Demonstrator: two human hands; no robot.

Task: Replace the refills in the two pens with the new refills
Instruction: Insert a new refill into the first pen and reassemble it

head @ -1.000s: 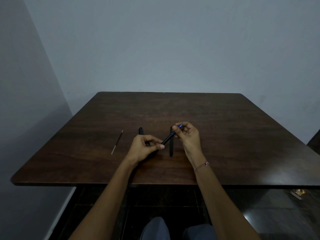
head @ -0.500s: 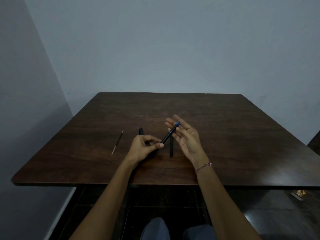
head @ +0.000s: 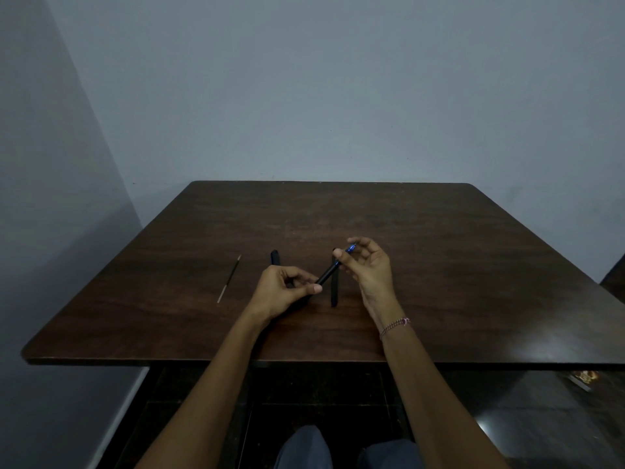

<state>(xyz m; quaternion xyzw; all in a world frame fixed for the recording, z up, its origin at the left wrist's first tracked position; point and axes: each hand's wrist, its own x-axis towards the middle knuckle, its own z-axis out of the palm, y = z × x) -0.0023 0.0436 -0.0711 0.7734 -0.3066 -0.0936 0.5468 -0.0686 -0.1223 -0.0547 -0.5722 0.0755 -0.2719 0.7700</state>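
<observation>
My left hand point(head: 282, 291) grips the lower end of a black pen point(head: 327, 275) that slants up to the right, just above the table. The pen's blue tip point(head: 351, 248) lies between the thumb and fingers of my right hand point(head: 368, 269), which close lightly on it. A second black pen point(head: 334, 289) lies on the dark wooden table point(head: 456, 265) under the held one, pointing away from me. Behind my left hand a black pen piece point(head: 275, 257) rests on the table, partly hidden. A thin loose refill point(head: 229, 278) lies further left.
The table's front edge point(head: 203, 361) runs just below my wrists. Grey walls stand behind and to the left. My knees show under the table at the bottom. A small object point(head: 582, 379) sits on the floor at the right.
My right hand spread open half a second ago beside the pen tip; now its fingers curl back around the blue tip. The left hand and the held pen stayed in place.
</observation>
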